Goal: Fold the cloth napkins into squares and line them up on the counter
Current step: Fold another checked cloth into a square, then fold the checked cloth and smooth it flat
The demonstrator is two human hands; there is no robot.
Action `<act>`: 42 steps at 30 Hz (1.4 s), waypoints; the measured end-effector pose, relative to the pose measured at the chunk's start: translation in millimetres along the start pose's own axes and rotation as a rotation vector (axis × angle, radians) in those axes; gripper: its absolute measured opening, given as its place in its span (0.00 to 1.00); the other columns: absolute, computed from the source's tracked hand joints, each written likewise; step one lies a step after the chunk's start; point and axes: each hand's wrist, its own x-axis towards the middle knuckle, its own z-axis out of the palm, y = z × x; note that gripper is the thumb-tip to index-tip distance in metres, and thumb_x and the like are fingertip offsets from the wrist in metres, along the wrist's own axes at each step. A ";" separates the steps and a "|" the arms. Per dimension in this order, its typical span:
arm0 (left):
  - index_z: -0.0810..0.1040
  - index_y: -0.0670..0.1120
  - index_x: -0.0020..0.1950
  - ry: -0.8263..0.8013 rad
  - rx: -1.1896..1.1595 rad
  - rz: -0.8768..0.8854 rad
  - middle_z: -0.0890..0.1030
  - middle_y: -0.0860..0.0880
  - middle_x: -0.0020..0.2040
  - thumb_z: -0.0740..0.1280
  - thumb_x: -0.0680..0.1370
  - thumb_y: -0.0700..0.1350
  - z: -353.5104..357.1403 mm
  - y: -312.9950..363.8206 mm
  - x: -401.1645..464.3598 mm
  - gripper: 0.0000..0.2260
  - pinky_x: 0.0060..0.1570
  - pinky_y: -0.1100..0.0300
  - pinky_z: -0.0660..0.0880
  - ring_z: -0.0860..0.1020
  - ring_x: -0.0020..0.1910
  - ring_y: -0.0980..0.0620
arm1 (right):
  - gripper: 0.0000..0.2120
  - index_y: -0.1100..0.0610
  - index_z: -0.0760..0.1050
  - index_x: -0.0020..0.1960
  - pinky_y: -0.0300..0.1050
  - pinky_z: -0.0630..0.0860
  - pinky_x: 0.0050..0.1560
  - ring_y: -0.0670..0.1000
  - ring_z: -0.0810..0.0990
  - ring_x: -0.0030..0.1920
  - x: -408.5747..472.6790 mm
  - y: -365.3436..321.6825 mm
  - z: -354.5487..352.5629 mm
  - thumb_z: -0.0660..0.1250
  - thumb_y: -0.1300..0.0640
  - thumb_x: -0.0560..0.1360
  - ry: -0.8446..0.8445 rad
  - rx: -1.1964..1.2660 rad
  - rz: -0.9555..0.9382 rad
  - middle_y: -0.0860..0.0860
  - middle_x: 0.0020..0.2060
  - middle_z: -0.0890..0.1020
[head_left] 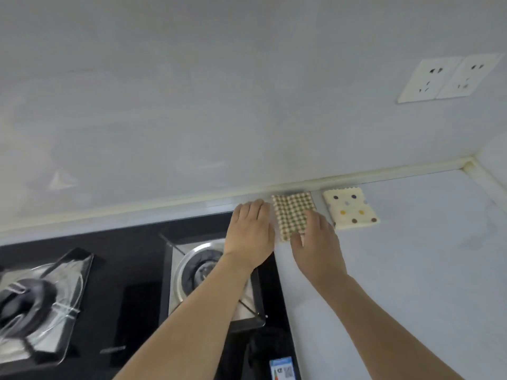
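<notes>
A folded checked napkin [292,213] lies square on the pale counter [411,270], close to the back wall. Just to its right lies a folded cream napkin with coloured dots [351,209], a narrow gap between them. My left hand [251,231] lies flat with straight fingers along the checked napkin's left edge, over the rim of the stove. My right hand [315,239] rests flat on the near right part of the checked napkin, hiding that corner.
A black gas stove [142,297] with two burners fills the lower left, its right burner [200,267] under my left forearm. Two wall sockets [447,79] sit high on the right. The side wall closes the counter at the far right.
</notes>
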 end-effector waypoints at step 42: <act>0.70 0.47 0.65 -0.025 -0.036 -0.667 0.73 0.50 0.61 0.58 0.77 0.42 -251.2 -631.6 -549.9 0.16 0.57 0.55 0.68 0.70 0.60 0.47 | 0.25 0.54 0.59 0.75 0.45 0.61 0.71 0.53 0.65 0.71 -292.9 -668.2 339.6 0.59 0.56 0.79 -0.502 0.039 -0.557 0.52 0.72 0.65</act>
